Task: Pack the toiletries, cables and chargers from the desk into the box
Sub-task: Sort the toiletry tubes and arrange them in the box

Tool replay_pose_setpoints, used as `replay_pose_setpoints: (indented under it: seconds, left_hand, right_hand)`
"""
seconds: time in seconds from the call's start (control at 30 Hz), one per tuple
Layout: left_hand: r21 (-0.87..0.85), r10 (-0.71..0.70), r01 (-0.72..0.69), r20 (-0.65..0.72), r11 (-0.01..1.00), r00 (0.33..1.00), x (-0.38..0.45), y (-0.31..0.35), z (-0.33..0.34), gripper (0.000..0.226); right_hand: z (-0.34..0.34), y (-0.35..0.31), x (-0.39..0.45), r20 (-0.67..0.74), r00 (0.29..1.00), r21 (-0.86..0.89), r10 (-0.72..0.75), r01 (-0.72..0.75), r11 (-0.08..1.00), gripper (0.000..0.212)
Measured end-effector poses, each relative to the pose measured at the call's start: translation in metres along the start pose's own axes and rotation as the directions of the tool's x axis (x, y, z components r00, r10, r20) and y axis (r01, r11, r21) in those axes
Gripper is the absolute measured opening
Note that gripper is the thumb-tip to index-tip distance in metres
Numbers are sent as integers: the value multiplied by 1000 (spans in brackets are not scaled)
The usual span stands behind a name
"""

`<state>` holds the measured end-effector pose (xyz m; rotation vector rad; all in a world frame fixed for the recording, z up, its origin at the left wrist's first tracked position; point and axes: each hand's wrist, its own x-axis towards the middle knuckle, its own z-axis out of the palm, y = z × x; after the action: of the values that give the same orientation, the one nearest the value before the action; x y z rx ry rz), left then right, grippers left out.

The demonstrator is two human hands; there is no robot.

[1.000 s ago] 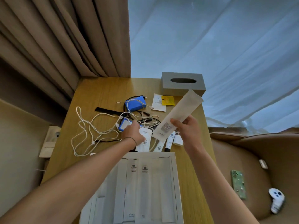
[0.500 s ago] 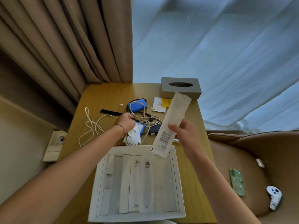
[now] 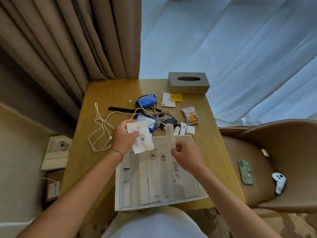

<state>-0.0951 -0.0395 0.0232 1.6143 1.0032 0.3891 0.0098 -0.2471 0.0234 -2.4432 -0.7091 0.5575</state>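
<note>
A white box point(image 3: 118, 191) sits at the desk's near edge with several long white toiletry packets lying side by side in it. My left hand point(image 3: 122, 139) holds a flat white sachet point(image 3: 141, 137) over the box's far left corner. My right hand point(image 3: 186, 156) pinches a long white packet point(image 3: 170, 136) that stands tilted over the box's far edge. Beyond the box lie a white cable point(image 3: 101, 127), two blue chargers point(image 3: 146, 103), black cables point(image 3: 164, 116), small white tubes point(image 3: 183, 128) and a snack-like pouch point(image 3: 190, 115).
A grey tissue box point(image 3: 188, 83) stands at the desk's far edge, with paper cards point(image 3: 172, 98) and a black comb point(image 3: 120, 109) nearby. Curtains hang behind. A brown chair on the right holds a green phone point(image 3: 245, 171) and a white controller point(image 3: 279, 182).
My left hand lifted a white sachet off the cable pile and brought it toward the box. My right hand lowered the long packet from above the desk down into the box.
</note>
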Motion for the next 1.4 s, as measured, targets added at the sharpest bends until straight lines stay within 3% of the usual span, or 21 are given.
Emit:
replay_pose_setpoints:
  seconds: [0.37, 0.53, 0.7, 0.87, 1.07, 1.13, 1.23, 1.4]
  left_hand:
    - [-32, -12, 15, 90, 999, 996, -31, -29, -16, 39]
    - [-31, -33, 37, 106, 999, 994, -34, -34, -20, 40]
    - [-4, -40, 41, 138, 999, 990, -38, -36, -20, 41]
    - [28, -40, 35, 166, 999, 985, -43, -37, -17, 39]
    - [69, -31, 18, 189, 997, 982, -48, -40, -11, 39]
    - [92, -25, 7, 192, 996, 981, -50, -40, -10, 37]
    - [131, -12, -16, 215, 991, 977, -53, -41, -7, 36]
    - [226, -44, -26, 298, 974, 953, -53, -40, 2, 41]
  right_hand:
    - [33, -16, -6, 122, 979, -456, 164, -92, 885, 24]
    - [33, -27, 3, 142, 973, -552, 181, -74, 831, 16]
    - [43, -19, 6, 328, 888, -653, 321, -32, 757, 19]
    - [47, -10, 16, 307, 872, -698, 382, -67, 713, 13]
    - [76, 7, 17, 199, 943, -789, 265, -7, 614, 6]
    - [85, 9, 14, 204, 955, -809, 216, 40, 586, 14]
    - [95, 14, 12, 264, 945, -785, 195, 93, 612, 20]
    - [89, 11, 18, 395, 880, -646, 264, 61, 761, 15]
